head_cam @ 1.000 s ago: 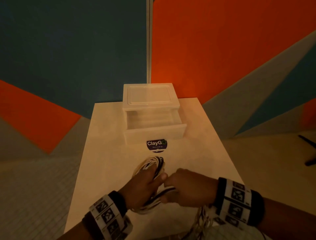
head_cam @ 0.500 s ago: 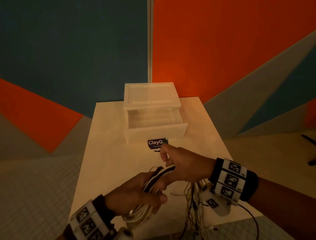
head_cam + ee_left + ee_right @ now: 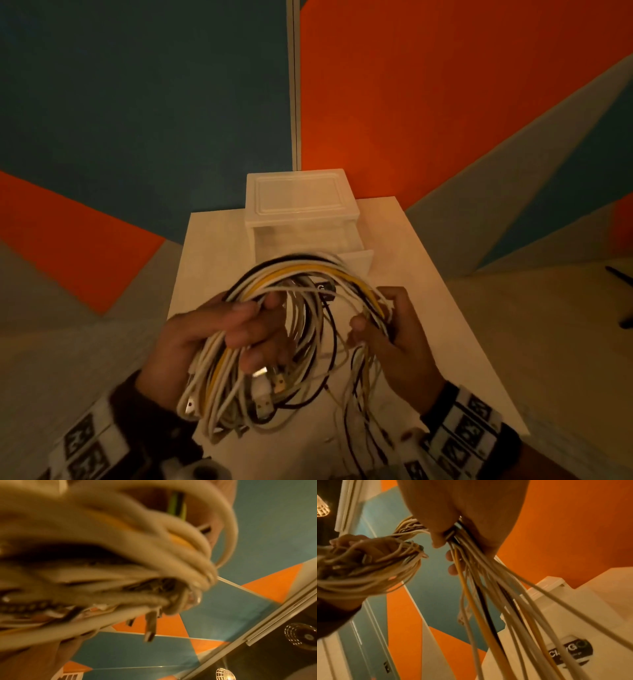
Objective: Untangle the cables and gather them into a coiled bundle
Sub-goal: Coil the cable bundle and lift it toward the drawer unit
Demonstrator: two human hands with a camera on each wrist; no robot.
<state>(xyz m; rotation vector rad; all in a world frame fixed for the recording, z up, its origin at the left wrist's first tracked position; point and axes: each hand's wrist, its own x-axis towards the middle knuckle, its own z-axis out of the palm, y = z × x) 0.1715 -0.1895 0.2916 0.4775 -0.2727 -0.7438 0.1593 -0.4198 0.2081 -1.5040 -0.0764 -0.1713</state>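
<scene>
Looping Cables Held Above the Table

Spanning the background, a wall (image 3: 445, 85) painted in orange, teal and grey panels is seen behind everything. Below it, a white table (image 3: 445, 308) is set, and at its far end a white drawer box (image 3: 298, 202) is placed, its drawer (image 3: 356, 260) pulled open toward the viewer. A dark sticker (image 3: 571, 653) with pale lettering is fixed to the table just in front of the drawer.

Above the near part of the table, the cables (image 3: 291, 308) are held in the air between both hands as a loose coil of white, yellow and black strands. One side of the coil is gripped by the left hand (image 3: 212, 339), its grip curled tightly round many strands, with plug ends (image 3: 263, 404) hanging below the palm. The other side is held by the right hand (image 3: 394, 329), its grip closed on a gathered sheaf, from which loose lengths are trailed down toward the table edge. Marker-patterned bands (image 3: 469, 431) are worn on both wrists.
</scene>
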